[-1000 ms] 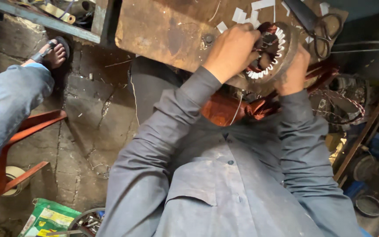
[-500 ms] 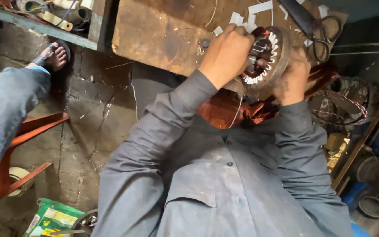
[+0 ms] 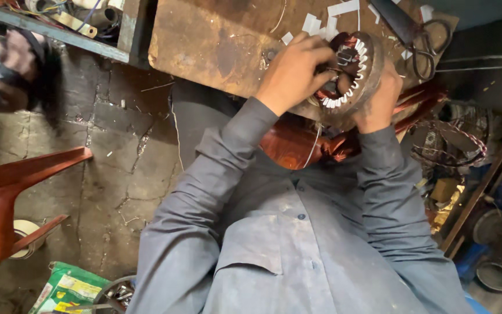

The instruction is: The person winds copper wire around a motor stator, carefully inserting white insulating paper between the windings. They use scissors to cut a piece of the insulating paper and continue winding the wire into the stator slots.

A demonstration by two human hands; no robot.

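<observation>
I see the motor stator (image 3: 352, 72), a round ring with white slot liners and copper-coloured windings, propped on the near edge of the worn wooden workbench (image 3: 216, 40), at about one o'clock from the middle of the view. Against the picture of a second ago it sits a little higher and further left in frame, but that looks mostly like my head camera tipping: the ring keeps its place on the bench edge.

My left hand (image 3: 294, 72) is curled over the ring's nine o'clock side, fingers pushed into the bore and closed on the windings and liners there. A second ago those fingers lay more across the top of the ring; now they reach deeper into the centre, so I judge the work on the slots is going on rather than finished. My right hand (image 3: 379, 99) cups the ring's outer shell from four o'clock, clasped on it to steady it, much as before.

White paper strips (image 3: 326, 17) lie scattered on the bench at twelve o'clock from the ring, and black scissors (image 3: 419, 40) rest at three o'clock, untouched. A coil of copper wire (image 3: 297, 145) sits below the bench at six o'clock. Another person's blurred foot (image 3: 15, 58) has drawn towards the far left edge, near a red stool (image 3: 7, 186).
</observation>
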